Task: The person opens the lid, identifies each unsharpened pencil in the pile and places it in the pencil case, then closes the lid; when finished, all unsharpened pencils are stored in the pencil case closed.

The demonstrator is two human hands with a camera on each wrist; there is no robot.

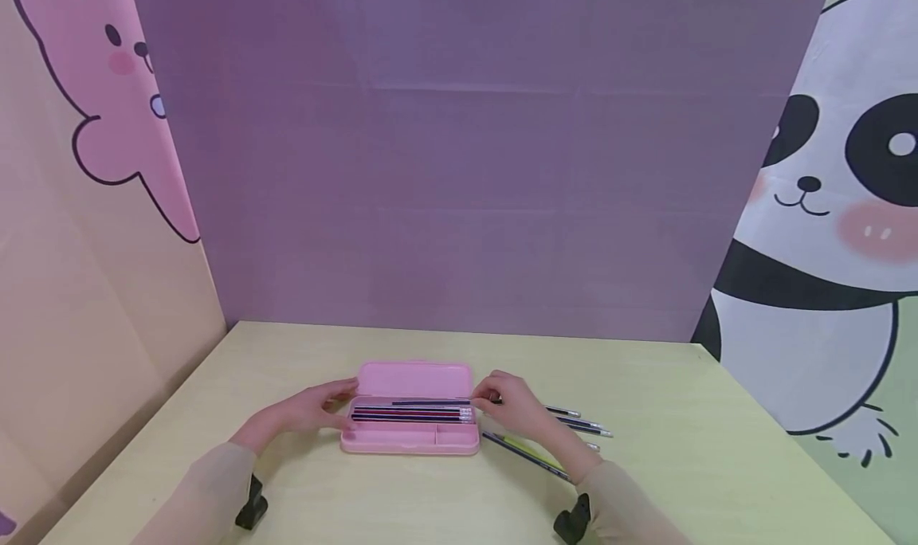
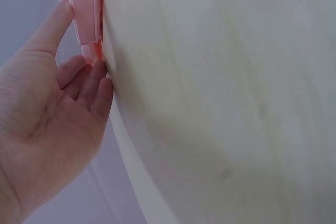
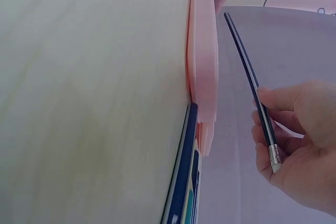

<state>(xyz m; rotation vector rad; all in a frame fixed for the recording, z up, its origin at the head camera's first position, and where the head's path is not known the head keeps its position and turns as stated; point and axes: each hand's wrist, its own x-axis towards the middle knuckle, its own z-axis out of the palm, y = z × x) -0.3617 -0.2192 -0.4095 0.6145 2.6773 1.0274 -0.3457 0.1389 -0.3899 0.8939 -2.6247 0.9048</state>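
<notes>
A pink pencil case (image 1: 387, 440) lies open on the table, its lid (image 1: 414, 379) folded back. Several dark and striped pencils (image 1: 409, 417) lie in its rear compartment; the front compartments show bare pink. My left hand (image 1: 315, 408) holds the case's left end, thumb (image 2: 51, 29) on the case and bent fingertips (image 2: 106, 85) near the lid. Between thumb and fingers my right hand (image 1: 513, 405) pinches a dark striped pencil (image 3: 251, 77) with a silver ferrule and white eraser. That pencil points left over the case, above the others, its eraser end near the palm.
More pencils (image 1: 586, 426) lie on the table (image 1: 301, 497) to the right of the case, partly behind the right forearm. A dark pencil and a yellow-green one (image 1: 527, 449) slant close to the case's front right corner. A purple backdrop (image 1: 459, 170) stands behind the table.
</notes>
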